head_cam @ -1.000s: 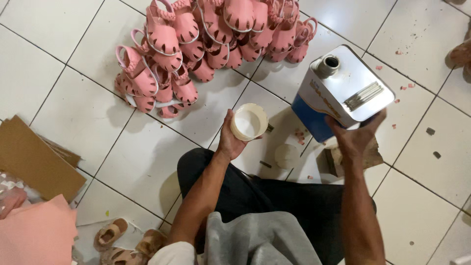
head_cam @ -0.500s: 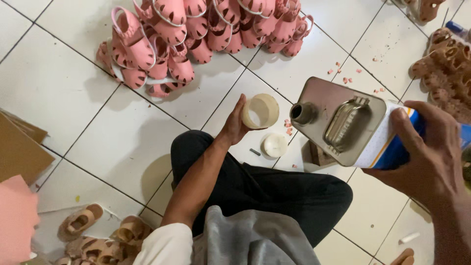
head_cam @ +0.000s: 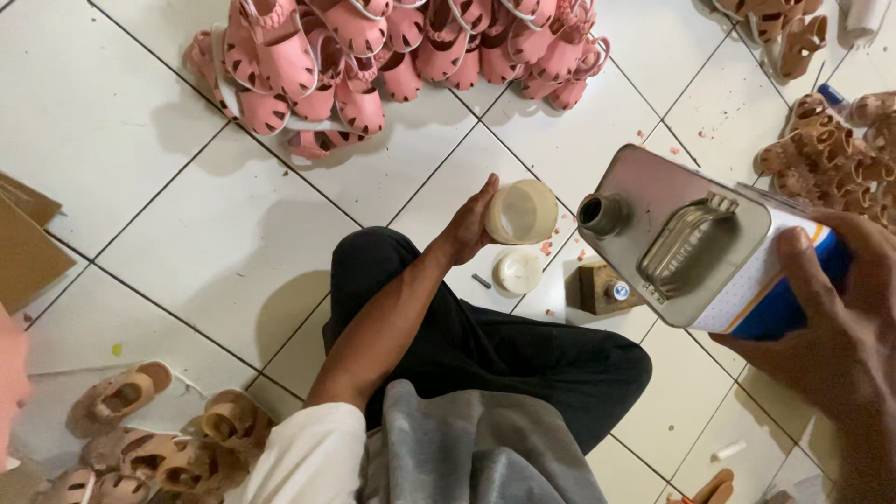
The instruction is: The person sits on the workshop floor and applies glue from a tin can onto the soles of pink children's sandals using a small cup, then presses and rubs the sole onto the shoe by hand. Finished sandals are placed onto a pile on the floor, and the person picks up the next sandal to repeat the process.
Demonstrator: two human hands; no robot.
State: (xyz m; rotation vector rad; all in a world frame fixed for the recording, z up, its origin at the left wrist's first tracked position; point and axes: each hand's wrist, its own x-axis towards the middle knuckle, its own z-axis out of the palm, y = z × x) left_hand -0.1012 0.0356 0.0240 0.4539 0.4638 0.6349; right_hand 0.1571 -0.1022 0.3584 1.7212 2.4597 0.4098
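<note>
My left hand holds a small pale round cup, tilted with its mouth toward the right, above the white floor tiles. My right hand grips a large rectangular metal can with a blue and white side, a folded metal handle and an open round spout. The can is tipped so its spout points toward the cup, a short gap apart. Below the cup, a pale round lid lies on the floor. I sit with legs in dark trousers.
A heap of pink sandals lies on the tiles ahead. Tan sandals sit at the lower left and brown ones at the right. A small wooden block rests under the can. Cardboard lies at the left edge.
The can has swung from upright to tipped, spout toward the cup, and come closer to the camera. The view has shifted right. My left hand has kept hold of the cup.
</note>
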